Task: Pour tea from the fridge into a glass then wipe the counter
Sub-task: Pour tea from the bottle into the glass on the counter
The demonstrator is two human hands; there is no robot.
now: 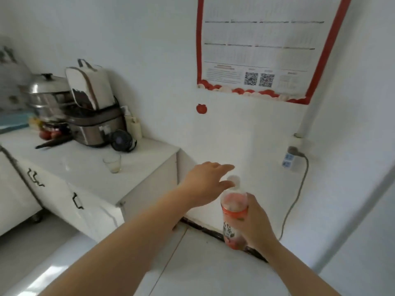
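The bottle (234, 212) is gripped round its middle by the right hand (256, 221) and held upright in the air, well right of the counter (85, 167); the left hand (205, 182) is spread, fingers apart and holding nothing, just beside the white cap (234, 180). If the cap is twisted off here, over the floor, tea may be squeezed out and spilt; the cap may be dropped too. The glass (112, 164) stands near the counter's front edge and could be knocked over by a careless swing.
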